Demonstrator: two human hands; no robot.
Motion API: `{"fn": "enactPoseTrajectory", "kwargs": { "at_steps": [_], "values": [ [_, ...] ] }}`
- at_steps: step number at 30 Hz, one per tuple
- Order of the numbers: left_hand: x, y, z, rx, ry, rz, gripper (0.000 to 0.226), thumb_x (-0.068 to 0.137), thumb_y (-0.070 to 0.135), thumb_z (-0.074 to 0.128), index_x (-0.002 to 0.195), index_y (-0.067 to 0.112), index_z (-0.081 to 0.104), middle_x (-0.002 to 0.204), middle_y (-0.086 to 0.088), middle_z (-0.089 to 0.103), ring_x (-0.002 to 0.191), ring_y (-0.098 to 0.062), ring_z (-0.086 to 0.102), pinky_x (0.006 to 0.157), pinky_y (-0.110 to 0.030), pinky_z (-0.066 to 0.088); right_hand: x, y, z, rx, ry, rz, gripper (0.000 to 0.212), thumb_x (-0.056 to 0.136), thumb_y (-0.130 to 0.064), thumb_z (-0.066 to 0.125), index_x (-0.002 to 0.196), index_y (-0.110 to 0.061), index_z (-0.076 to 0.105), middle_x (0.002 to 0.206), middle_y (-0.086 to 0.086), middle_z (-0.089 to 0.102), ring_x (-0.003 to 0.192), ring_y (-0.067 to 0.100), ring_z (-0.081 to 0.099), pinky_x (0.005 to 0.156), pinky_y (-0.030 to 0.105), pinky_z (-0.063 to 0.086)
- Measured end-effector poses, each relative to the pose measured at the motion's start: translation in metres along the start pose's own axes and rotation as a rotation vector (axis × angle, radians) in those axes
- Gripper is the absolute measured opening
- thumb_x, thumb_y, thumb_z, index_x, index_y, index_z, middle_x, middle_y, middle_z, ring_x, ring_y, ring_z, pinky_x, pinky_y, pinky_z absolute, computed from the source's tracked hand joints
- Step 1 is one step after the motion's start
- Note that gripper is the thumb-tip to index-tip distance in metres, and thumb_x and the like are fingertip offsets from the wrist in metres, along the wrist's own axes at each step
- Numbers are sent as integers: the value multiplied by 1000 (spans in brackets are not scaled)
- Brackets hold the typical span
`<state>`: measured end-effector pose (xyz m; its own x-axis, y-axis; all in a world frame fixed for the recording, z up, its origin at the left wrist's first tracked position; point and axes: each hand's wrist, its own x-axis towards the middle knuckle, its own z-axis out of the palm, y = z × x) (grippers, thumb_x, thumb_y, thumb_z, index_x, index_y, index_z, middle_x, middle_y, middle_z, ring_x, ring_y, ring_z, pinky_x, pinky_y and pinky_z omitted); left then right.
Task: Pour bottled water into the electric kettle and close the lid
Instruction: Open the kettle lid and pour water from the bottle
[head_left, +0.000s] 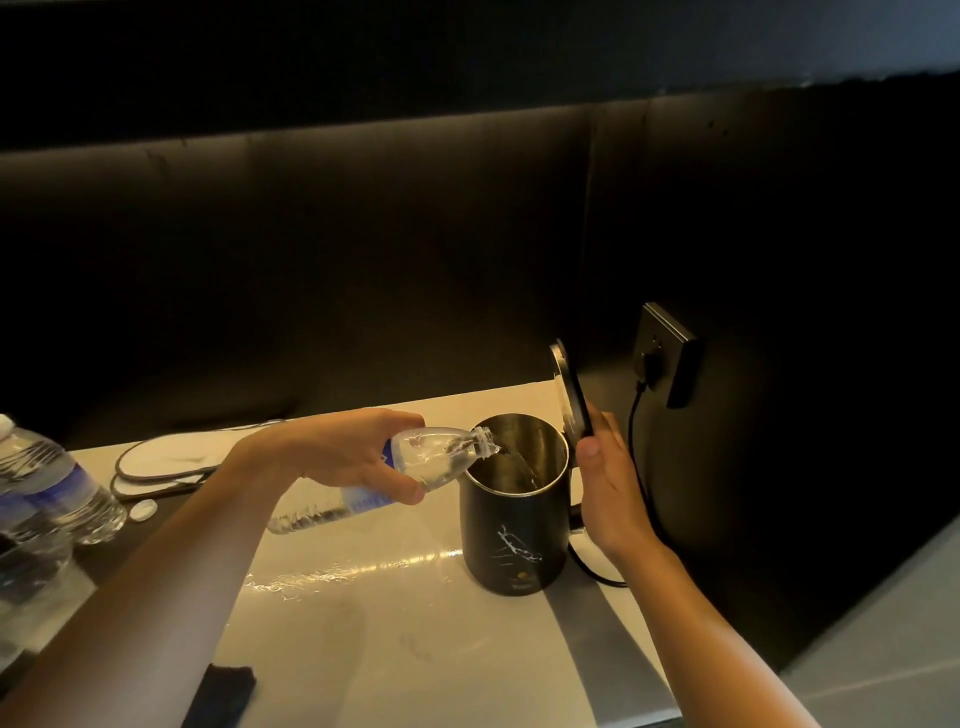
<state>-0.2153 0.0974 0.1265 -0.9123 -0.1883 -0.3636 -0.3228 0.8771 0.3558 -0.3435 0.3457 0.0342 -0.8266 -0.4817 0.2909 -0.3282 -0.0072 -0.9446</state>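
A black electric kettle (511, 540) with white marbling stands on the pale counter, its lid (571, 395) swung upright. My left hand (348, 452) grips a clear water bottle (415, 462), tilted with its open neck over the kettle's rim, and water streams inside. My right hand (608, 488) is at the kettle's handle side, fingers wrapped around the handle below the lid hinge; the handle itself is mostly hidden.
More sealed water bottles (57, 483) stand at the left edge, and a white bottle cap (143, 510) lies beside them. A cable loop (156, 457) lies behind. The kettle's cord (636, 457) runs to a wall socket (665, 353). A dark object (223, 691) sits near the front.
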Motion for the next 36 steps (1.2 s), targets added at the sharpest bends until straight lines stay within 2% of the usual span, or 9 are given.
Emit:
{"fn": "enactPoseTrajectory", "kwargs": {
  "at_steps": [2, 6, 10, 17, 21, 23, 31, 34, 36],
  "values": [
    [-1, -1, -3, 13, -17, -16, 86, 76, 56, 79, 148, 32, 39, 126, 11, 55, 108, -17, 60, 87, -24, 53, 0, -2, 0, -22, 3, 5, 49, 83, -68, 28, 129, -55, 37, 128, -32, 37, 116, -29, 29, 86, -4, 26],
    [-2, 1, -8, 33, -45, -31, 87, 73, 58, 80, 146, 31, 42, 124, 9, 57, 111, -19, 61, 99, -37, 56, 1, 4, 0, -6, -3, 10, 65, 83, -67, 29, 141, -40, 43, 135, -14, 46, 126, -1, 40, 93, 12, 30],
    [-3, 5, -13, 55, -60, -25, 78, 75, 54, 81, 141, 31, 46, 122, 7, 60, 106, -18, 63, 96, -36, 57, 2, 6, 1, 0, 5, 14, 66, 83, -68, 28, 140, -39, 42, 136, -10, 46, 126, 4, 41, 95, 18, 31],
    [-2, 12, -18, 91, -66, -8, 67, 77, 52, 80, 133, 32, 49, 117, 7, 62, 103, -19, 65, 95, -35, 58, -1, 2, 0, -56, 21, 23, 43, 83, -69, 28, 124, -61, 36, 122, -50, 33, 109, -35, 27, 82, -5, 25],
    [-2, 15, -21, 109, -71, -10, 67, 76, 51, 81, 132, 32, 50, 119, 6, 62, 105, -20, 64, 96, -36, 58, 2, 10, 0, -35, 17, -5, 69, 86, -66, 29, 144, -32, 44, 138, -10, 48, 129, 4, 40, 103, 27, 35],
    [-2, 16, -22, 105, -74, -7, 63, 76, 51, 81, 129, 33, 52, 116, 6, 63, 103, -19, 65, 94, -35, 59, 2, 11, 0, -31, 13, -5, 72, 86, -65, 30, 146, -28, 44, 140, -3, 48, 131, 14, 41, 105, 35, 36],
    [1, 15, -23, 104, -76, -34, 65, 73, 53, 83, 128, 37, 51, 116, 8, 62, 102, -19, 64, 93, -36, 60, 2, 7, 0, -20, 10, 6, 53, 84, -64, 29, 135, -52, 40, 133, -24, 44, 125, -8, 37, 98, 18, 31],
    [1, 15, -23, 103, -77, -42, 68, 73, 53, 83, 130, 37, 50, 118, 7, 61, 103, -19, 64, 92, -33, 59, 1, 8, 0, -17, 5, -6, 62, 85, -63, 29, 142, -40, 43, 137, -14, 46, 129, 4, 40, 101, 24, 34],
    [0, 16, -23, 108, -77, -48, 73, 73, 53, 82, 135, 35, 48, 121, 6, 60, 103, -19, 63, 90, -30, 58, 0, 6, 0, -14, -1, 3, 60, 84, -63, 29, 139, -44, 42, 135, -17, 45, 128, -3, 38, 99, 17, 31]
  ]
}}
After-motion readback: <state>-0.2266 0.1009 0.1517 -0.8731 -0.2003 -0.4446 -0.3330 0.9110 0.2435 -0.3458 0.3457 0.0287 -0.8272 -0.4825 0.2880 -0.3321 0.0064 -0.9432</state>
